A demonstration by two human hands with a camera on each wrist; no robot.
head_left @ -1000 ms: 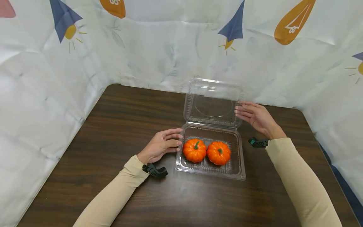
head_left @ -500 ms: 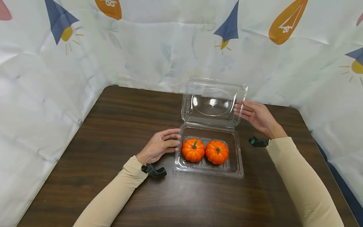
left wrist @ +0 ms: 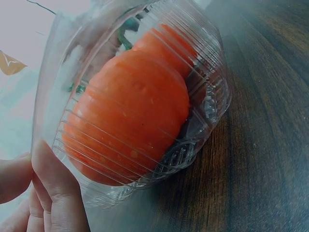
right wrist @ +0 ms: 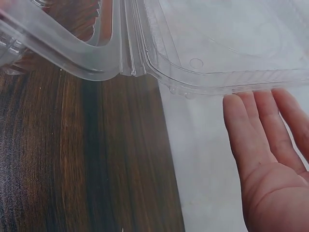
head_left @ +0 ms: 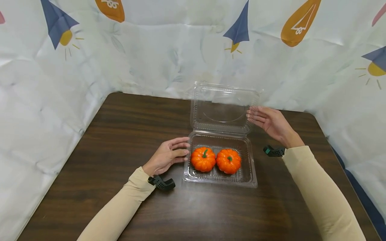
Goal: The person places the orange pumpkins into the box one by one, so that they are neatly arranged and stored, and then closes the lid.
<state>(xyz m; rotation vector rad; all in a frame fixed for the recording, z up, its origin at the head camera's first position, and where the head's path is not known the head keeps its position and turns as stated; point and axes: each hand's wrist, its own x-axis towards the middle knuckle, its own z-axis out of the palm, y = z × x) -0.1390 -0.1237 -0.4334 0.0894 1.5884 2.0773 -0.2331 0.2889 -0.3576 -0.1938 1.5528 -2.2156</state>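
A clear hinged plastic container (head_left: 221,182) lies on the table with its lid (head_left: 224,112) raised at the back. Two small orange pumpkins with green stems, a left pumpkin (head_left: 203,159) and a right pumpkin (head_left: 228,161), sit side by side in the base. My left hand (head_left: 165,154) pinches the left rim; the left wrist view shows thumb and forefinger at that edge, and a pumpkin (left wrist: 130,116) through the ribbed wall. At the lid's right edge is my right hand (head_left: 269,124), its straight fingers (right wrist: 268,116) touching the edge in the right wrist view.
A dark wood-grain table (head_left: 114,130) holds the container. Behind it hangs a white printed cloth (head_left: 150,57), close to the raised lid, and more cloth stands along both sides.
The lid's tilt has shifted slightly and its bright glare is gone. The head view has drifted, so the container sits a little farther left. Both hands keep nearly the same places.
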